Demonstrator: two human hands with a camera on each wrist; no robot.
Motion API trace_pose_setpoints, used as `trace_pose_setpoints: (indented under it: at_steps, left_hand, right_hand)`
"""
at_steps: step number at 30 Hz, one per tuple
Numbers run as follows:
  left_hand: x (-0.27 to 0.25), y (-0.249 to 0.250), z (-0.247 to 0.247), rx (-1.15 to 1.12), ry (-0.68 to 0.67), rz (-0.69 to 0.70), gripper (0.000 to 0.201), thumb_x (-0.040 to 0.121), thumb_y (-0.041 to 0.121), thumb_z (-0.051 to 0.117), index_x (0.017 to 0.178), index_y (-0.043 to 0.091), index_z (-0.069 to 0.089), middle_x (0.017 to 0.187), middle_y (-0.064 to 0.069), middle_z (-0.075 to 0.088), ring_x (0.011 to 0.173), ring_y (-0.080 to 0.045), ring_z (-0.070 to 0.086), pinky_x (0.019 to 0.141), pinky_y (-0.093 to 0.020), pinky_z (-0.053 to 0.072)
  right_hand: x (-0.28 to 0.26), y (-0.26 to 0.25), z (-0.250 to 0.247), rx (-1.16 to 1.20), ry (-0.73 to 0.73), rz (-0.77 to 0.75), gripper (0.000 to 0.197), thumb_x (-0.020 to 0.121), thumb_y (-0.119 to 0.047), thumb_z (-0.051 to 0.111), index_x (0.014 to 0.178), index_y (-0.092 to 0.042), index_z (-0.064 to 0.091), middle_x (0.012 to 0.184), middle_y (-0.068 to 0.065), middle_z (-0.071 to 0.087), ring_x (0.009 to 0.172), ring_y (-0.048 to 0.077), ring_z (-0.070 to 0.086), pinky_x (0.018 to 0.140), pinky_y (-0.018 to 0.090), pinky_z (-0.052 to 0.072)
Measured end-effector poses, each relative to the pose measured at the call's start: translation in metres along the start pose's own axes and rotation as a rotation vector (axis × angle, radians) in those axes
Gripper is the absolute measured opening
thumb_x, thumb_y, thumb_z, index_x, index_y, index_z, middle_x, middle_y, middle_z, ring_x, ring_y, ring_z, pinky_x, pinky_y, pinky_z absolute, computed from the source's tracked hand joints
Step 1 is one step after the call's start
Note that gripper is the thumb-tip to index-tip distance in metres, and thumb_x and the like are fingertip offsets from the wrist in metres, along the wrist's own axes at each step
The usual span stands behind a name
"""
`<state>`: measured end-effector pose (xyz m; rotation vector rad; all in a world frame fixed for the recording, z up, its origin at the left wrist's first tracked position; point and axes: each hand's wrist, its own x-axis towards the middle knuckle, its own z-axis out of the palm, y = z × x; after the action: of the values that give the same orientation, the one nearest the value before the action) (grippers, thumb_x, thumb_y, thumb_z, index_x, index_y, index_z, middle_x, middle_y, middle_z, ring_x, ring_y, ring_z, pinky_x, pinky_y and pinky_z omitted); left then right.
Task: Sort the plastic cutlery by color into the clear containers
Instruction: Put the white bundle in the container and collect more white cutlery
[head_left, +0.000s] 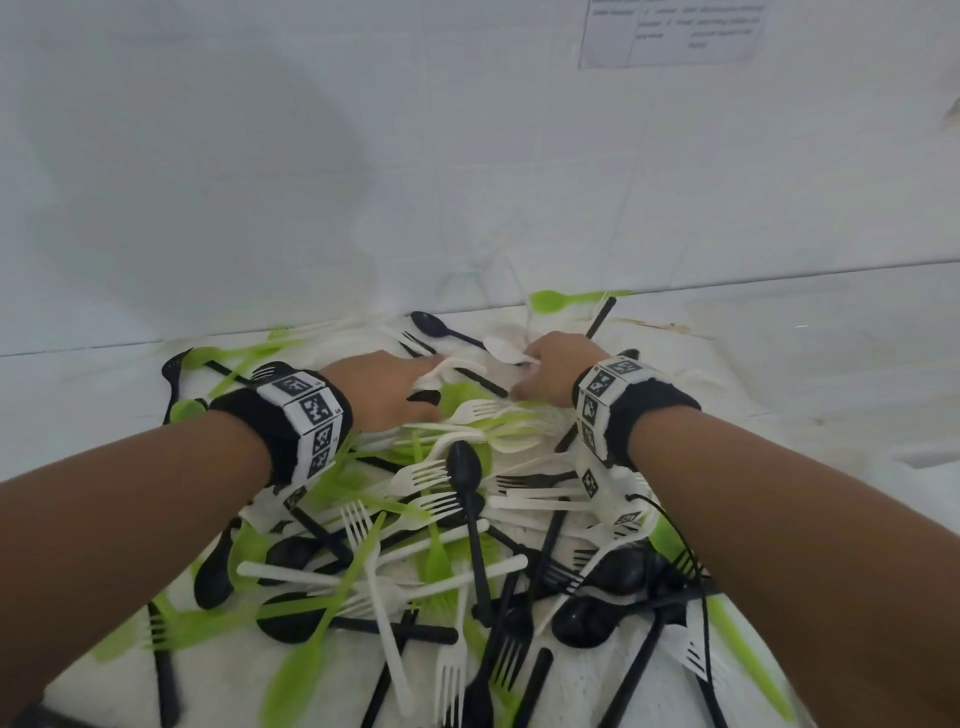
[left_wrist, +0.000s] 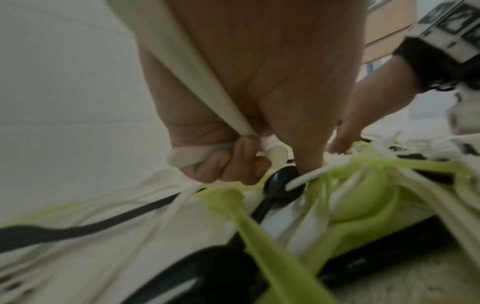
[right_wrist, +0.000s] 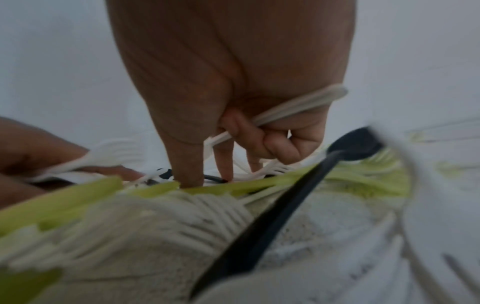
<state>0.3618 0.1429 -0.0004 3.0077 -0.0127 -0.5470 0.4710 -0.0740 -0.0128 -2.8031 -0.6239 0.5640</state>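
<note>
A heap of white, black and lime-green plastic cutlery (head_left: 447, 530) covers the white table. My left hand (head_left: 389, 387) sits at the far middle of the heap and grips white cutlery (left_wrist: 207, 84); its curled fingers (left_wrist: 233, 162) wrap the white handles, and its thumb presses down by a black spoon (left_wrist: 280, 183). My right hand (head_left: 550, 371) is just to its right and holds a white spoon (head_left: 506, 349). Two of its fingers curl round a white handle (right_wrist: 298, 107), while the thumb and other fingers reach down into the pile. No clear container is in view.
A white wall rises just behind the heap, with a printed sheet (head_left: 675, 31) at the top right. Bare white table (head_left: 805, 353) lies to the right and far left. A black cable (head_left: 691, 551) hangs from my right wristband across the cutlery.
</note>
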Motion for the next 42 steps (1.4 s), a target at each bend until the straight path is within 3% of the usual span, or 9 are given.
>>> trace_pose_setpoints:
  at_steps: [5,9,12,15,18,24,28,33,42]
  left_hand:
    - [-0.004,-0.008,0.001,-0.102,-0.001,-0.095,0.089,0.092,0.074,0.048,0.162,0.032,0.012,0.105,-0.007,0.068,0.093,-0.024,0.060,0.080,-0.034,0.043]
    - [-0.015,0.001,-0.001,-0.205,0.110,-0.087,0.047,0.103,0.047,0.049,0.138,0.017,0.039,0.079,0.001,0.058,0.074,-0.020,0.057,0.062,-0.033,0.038]
    - [-0.026,0.007,-0.004,-0.282,0.090,-0.040,0.013,0.106,0.027,0.041,0.106,0.013,0.041,0.079,-0.006,0.056,0.070,-0.024,0.053,0.059,-0.036,0.036]
    - [-0.040,0.011,-0.001,-0.181,0.055,0.081,0.023,0.109,0.027,0.035,0.125,0.014,0.046,0.090,-0.006,0.060,0.082,-0.025,0.060,0.072,-0.038,0.046]
    - [-0.058,0.014,0.003,-0.137,0.066,0.100,0.034,0.110,0.032,0.035,0.142,0.021,0.043,0.074,0.002,0.056,0.067,-0.010,0.054,0.061,-0.023,0.039]
    - [-0.085,0.017,0.022,-0.095,-0.017,0.115,0.033,0.101,0.054,0.051,0.093,0.022,0.052,0.076,0.003,0.060,0.066,-0.013,0.055,0.058,-0.027,0.038]
    - [-0.093,0.004,0.027,-0.065,0.066,0.049,0.047,0.095,0.069,0.049,0.120,0.030,0.055,0.080,0.014,0.055,0.074,-0.006,0.055,0.066,-0.031,0.043]
    - [-0.109,-0.021,0.022,-0.156,0.206,-0.080,0.037,0.099,0.058,0.051,0.083,0.027,0.040,0.070,0.008,0.047,0.063,-0.009,0.044,0.058,-0.032,0.033]
    - [-0.164,-0.032,0.038,-0.220,0.131,-0.047,0.034,0.101,0.047,0.055,0.082,0.022,0.044,0.073,0.001,0.056,0.064,-0.016,0.051,0.060,-0.033,0.040]
  right_hand:
    - [-0.009,0.017,-0.008,0.053,0.085,0.073,0.080,0.082,-0.058,0.074,0.148,-0.021,0.047,0.148,0.010,0.045,0.130,0.031,0.052,0.101,0.041,0.046]
    - [-0.023,0.022,-0.012,0.162,0.185,-0.024,0.032,0.090,-0.043,0.068,0.109,-0.018,0.069,0.107,-0.002,0.064,0.110,0.025,0.062,0.086,0.033,0.047]
    - [-0.037,0.012,-0.006,0.121,0.002,-0.107,0.033,0.083,-0.053,0.075,0.097,-0.023,0.072,0.110,-0.013,0.062,0.103,0.017,0.060,0.088,0.033,0.048]
    - [-0.045,0.003,0.002,0.038,-0.075,-0.109,0.037,0.080,-0.051,0.080,0.107,-0.028,0.072,0.123,-0.004,0.066,0.105,0.020,0.063,0.094,0.039,0.054]
    - [-0.048,0.003,0.002,-0.070,0.020,-0.069,0.044,0.094,-0.037,0.068,0.135,-0.022,0.060,0.138,0.003,0.060,0.124,0.027,0.057,0.102,0.040,0.050]
    - [-0.056,0.003,0.005,0.052,0.145,-0.025,0.036,0.094,-0.037,0.064,0.126,-0.022,0.058,0.114,0.002,0.066,0.096,0.022,0.061,0.076,0.032,0.048]
    - [-0.071,-0.022,0.005,0.050,0.059,-0.160,0.035,0.090,-0.053,0.068,0.099,-0.020,0.065,0.103,-0.002,0.062,0.100,0.022,0.059,0.079,0.033,0.044]
    - [-0.094,-0.062,0.030,0.039,-0.084,-0.314,0.041,0.081,-0.058,0.076,0.098,-0.022,0.067,0.097,-0.007,0.062,0.094,0.018,0.060,0.080,0.033,0.047]
    - [-0.093,-0.075,0.048,-0.027,0.085,-0.228,0.019,0.095,-0.037,0.061,0.090,-0.020,0.055,0.093,-0.001,0.058,0.094,0.026,0.060,0.070,0.031,0.039]
